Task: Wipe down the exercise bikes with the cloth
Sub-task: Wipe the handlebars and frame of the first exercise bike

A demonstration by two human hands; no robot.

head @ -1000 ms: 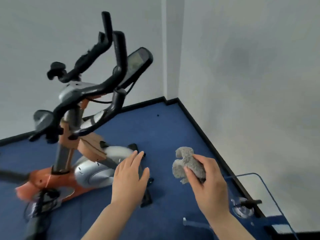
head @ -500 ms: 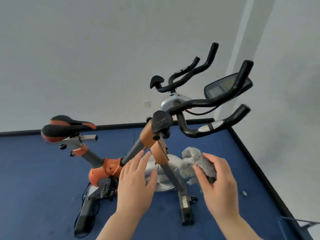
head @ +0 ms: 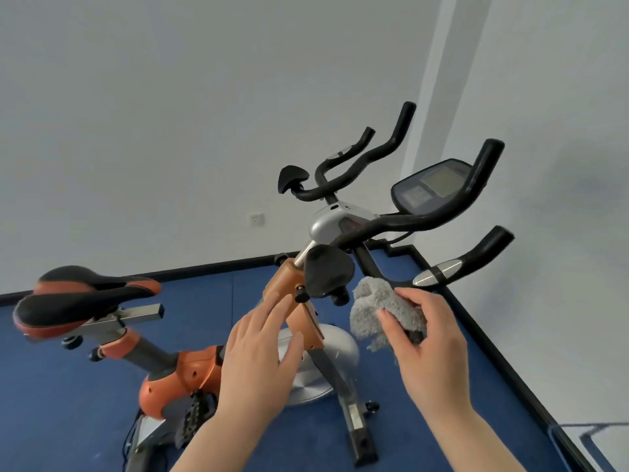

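The left hand [head: 258,356] is open with fingers spread, empty, at 6 o'clock. The right hand [head: 432,342], at 4 o'clock, is clamped on the grey cloth [head: 377,311], just below the handlebar [head: 439,212] of the orange exercise bike [head: 190,369].

Left hand [head: 258,359] reaches up toward twelve o'clock, palm down, fingers [head: 269,318] spread and empty. Right hand [head: 429,342] at its three o'clock, fingers curled tight, clutching a bundle.

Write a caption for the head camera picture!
Right hand holds a grey cloth beside an orange exercise bike; left hand open.
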